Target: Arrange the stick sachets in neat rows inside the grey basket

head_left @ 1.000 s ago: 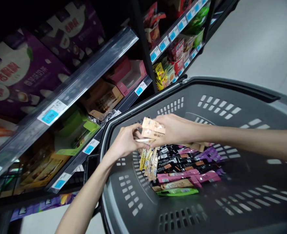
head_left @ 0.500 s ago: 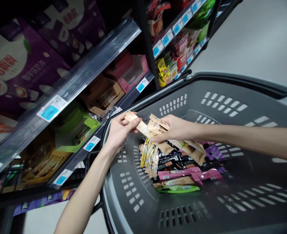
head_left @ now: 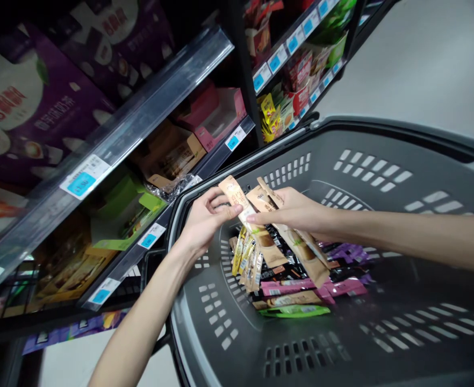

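My left hand pinches the upper part of a beige stick sachet, whose lower end slants down over the basket. Fanned out in my right hand are several more beige stick sachets, some with a brown and green cup print; its thumb also touches the sachet in my left hand. Both hands are above a grey plastic shopping basket. Yellow sachets, pink sachets, purple sachets, black ones and a green sachet lie inside it, partly hidden under my right hand.
Store shelves with a clear price rail run along the left. Open display boxes in green, brown and pink stand on the lower shelf. Large purple boxes sit above. Pale floor shows at upper right.
The sachet in my left hand has come further up and apart from the bunch, showing more of its length. The bunch in my right hand has fanned and tilted more steeply downward.
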A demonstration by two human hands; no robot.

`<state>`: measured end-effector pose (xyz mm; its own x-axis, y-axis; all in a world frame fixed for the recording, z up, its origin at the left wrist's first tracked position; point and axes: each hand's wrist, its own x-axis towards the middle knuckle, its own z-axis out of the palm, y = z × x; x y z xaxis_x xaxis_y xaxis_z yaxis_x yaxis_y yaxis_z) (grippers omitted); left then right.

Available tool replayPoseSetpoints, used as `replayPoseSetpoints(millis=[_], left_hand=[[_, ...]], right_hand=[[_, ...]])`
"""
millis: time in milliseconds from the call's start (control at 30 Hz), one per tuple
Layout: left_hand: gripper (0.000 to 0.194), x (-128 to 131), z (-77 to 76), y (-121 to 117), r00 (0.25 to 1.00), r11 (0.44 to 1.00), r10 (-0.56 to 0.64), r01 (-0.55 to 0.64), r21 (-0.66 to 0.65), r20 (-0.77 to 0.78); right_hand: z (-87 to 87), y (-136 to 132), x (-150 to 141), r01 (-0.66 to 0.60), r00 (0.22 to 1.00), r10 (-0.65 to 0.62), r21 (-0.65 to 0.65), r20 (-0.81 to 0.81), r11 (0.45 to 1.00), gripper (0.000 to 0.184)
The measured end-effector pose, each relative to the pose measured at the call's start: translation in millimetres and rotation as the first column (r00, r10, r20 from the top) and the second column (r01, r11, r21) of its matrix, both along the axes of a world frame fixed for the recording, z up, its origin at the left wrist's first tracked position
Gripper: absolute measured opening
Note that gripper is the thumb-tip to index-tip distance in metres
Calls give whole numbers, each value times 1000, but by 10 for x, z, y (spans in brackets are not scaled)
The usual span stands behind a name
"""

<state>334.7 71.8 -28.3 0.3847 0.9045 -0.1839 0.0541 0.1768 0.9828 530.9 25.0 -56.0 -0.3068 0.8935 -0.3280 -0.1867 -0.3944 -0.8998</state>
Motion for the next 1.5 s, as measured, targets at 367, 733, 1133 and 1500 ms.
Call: replayPoseSetpoints(millis=[367, 733, 1133, 1500], left_hand=[[35, 67, 26, -66, 991, 991, -64, 50, -125, -114], [25, 104, 61, -133, 988, 972, -110, 84, -217, -110], [52, 88, 14, -160, 959, 975, -206, 184, -128, -194], [44, 108, 46, -169, 925, 965, -248, 262, 10, -289]], right_hand=[[-39, -12, -66, 208, 978, -210, -127, -7, 970, 8], [4, -16, -56, 242, 958, -253, -88, -133, 966, 19], [76, -117, -83, 203, 974, -216, -172, -62, 964, 19], [123, -110, -90, 197, 976, -207, -128, -71, 972, 31]])
